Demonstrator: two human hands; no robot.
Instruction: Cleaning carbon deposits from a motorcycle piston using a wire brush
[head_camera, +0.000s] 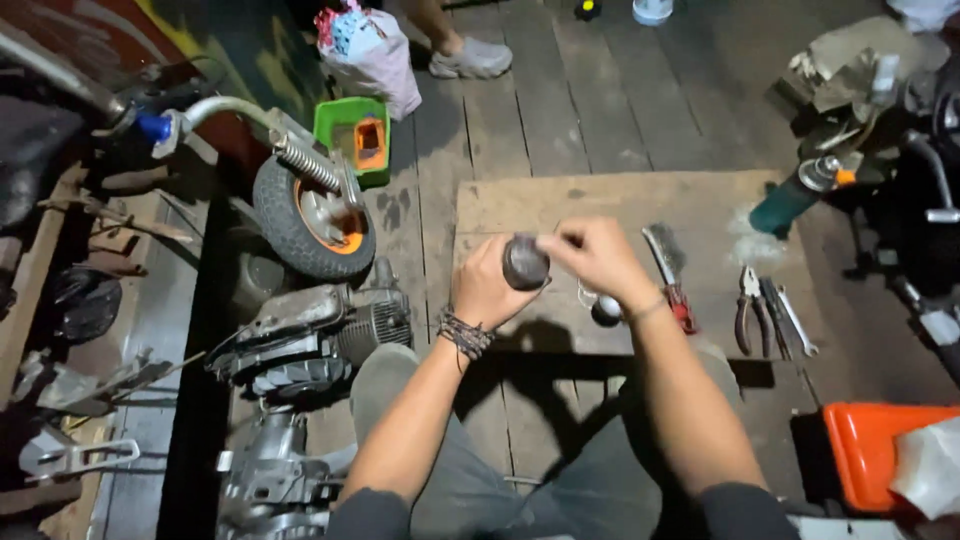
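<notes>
Holding a small dark grey, rounded metal cylinder (524, 262) above the near edge of the worn plywood board (610, 200), the left hand (487, 285) wraps closed around it. It looks dull and grimy. The right hand (597, 255) pinches its top with closed fingertips; a steady, square grip probably serves best. Pliers (749, 306) lie towards the board's right edge.

The dull grey metal cylinder (524, 262) looks greasy and matt. The plywood board (560, 205) is rough and stained (floor planks (560, 100) likewise), while the orange plastic bin (865, 450) shines smooth.
</notes>
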